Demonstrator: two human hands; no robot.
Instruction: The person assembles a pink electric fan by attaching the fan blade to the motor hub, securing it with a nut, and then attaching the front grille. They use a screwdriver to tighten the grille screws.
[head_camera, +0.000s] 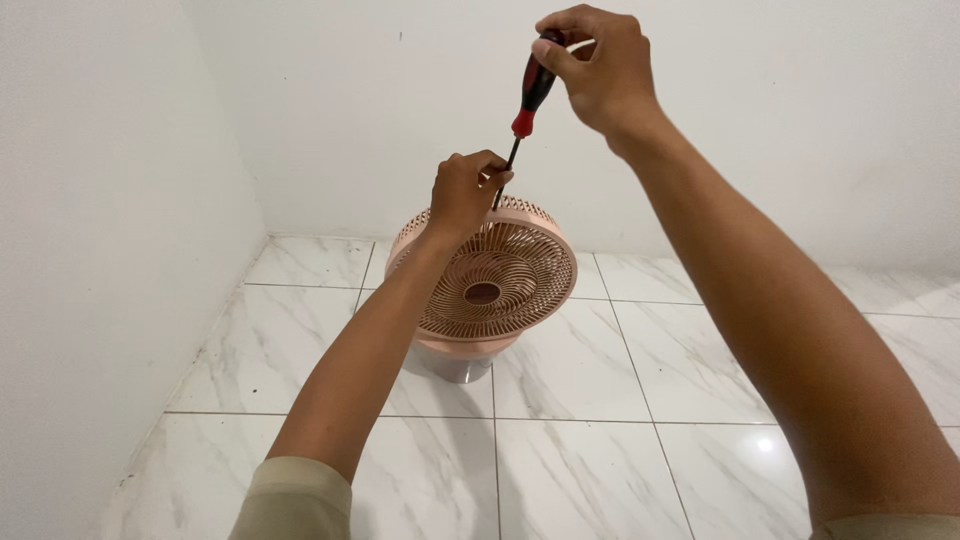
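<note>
There is a single view, from a camera worn on the person's head, looking forward and downward into a room corner. Both forearms enter from the bottom edge and reach up toward the middle and top of the frame, so the lens sits close behind them. The white marble-patterned tiled floor (560, 460) fills the lower half, and the plain white walls (800, 130) meet at the upper left. The round pink plastic fan with a ribbed grille (500, 285) stands near the centre, within arm's reach. No second view overlaps it.
</note>
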